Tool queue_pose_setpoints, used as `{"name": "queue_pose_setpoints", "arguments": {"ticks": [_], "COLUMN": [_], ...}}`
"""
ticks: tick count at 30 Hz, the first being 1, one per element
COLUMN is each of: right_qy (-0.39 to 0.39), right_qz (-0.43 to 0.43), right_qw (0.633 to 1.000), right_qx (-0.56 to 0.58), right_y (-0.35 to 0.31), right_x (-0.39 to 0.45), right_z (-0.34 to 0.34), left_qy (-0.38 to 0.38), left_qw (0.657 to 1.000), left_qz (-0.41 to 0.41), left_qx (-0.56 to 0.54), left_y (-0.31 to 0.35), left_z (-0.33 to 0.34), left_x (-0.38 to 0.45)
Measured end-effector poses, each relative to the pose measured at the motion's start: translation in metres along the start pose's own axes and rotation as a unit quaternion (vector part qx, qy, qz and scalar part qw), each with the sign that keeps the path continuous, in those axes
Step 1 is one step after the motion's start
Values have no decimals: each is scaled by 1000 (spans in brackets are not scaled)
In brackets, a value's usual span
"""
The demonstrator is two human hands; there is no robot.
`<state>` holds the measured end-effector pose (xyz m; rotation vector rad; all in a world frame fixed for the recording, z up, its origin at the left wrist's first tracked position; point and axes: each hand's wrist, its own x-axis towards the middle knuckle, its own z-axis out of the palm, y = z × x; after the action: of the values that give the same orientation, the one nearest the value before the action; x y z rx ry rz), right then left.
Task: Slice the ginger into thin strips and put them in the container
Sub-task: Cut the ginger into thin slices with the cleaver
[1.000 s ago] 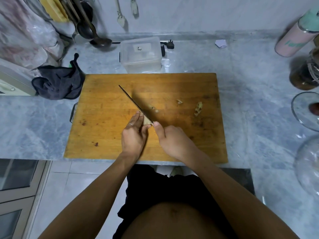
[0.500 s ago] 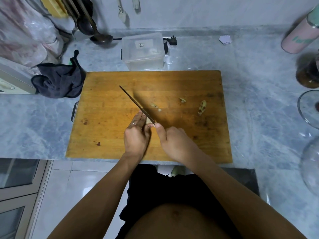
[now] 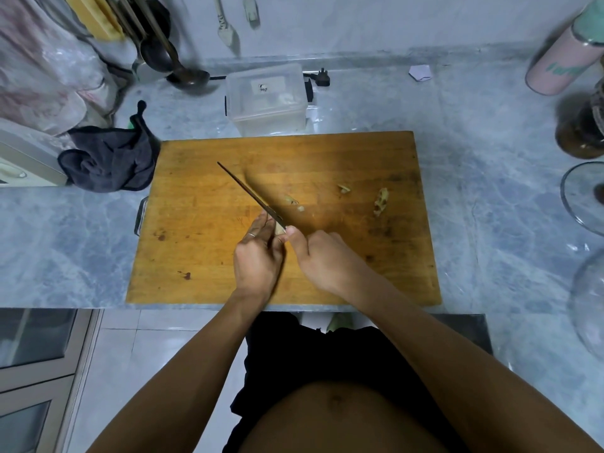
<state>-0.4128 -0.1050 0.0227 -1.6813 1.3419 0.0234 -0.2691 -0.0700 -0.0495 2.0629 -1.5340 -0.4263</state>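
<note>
Both hands work mid-board: left hand (image 3: 258, 256) pinches ginger (image 3: 279, 227), right hand (image 3: 322, 259) grips knife (image 3: 248, 192); container (image 3: 266, 98) touches board's (image 3: 202, 256) far edge.

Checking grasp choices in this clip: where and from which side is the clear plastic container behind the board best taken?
Take the clear container by its two short side walls, coming down from above. It stands upright, open-topped and boxy, just past the cutting board's far edge, so a grip spanning those walls looks steadiest.
</note>
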Motion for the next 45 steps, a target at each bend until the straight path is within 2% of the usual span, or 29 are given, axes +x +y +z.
{"name": "queue_pose_setpoints", "arguments": {"ticks": [11, 17, 21, 25, 33, 35, 39, 45], "right_qy": [9, 11, 19, 5, 20, 27, 38, 35], "right_qz": [9, -12, -21, 1, -63, -75, -98, -130], "right_qw": [1000, 1000, 999, 998, 996, 995, 994, 991], "right_qx": [-2, -15, 16, 58, 54, 52, 20, -29], "right_y": [2, 5, 11, 21, 22, 24, 30, 21], "right_x": [12, 12, 5, -6, -16, -19, -19, -27], "right_z": [4, -2, -16, -21, -18, -17, -22, -32], "left_qy": [45, 43, 45, 36, 10, 19, 35, 90], "left_qw": [998, 997, 993, 993, 997, 994, 967, 952], "left_qz": [-28, -36, -59, -43, -32, -61, -139, -152], "left_qx": [-40, -57, -91, -106, -69, -91, -212, -248], "left_y": [4, 1, 2, -4, 1, 3, 7, 14], "left_z": [7, 6, -3, -10, -12, -14, -19, -22], "left_x": [-1, 0, -1, -2, 0, 3, 1, 4]}}
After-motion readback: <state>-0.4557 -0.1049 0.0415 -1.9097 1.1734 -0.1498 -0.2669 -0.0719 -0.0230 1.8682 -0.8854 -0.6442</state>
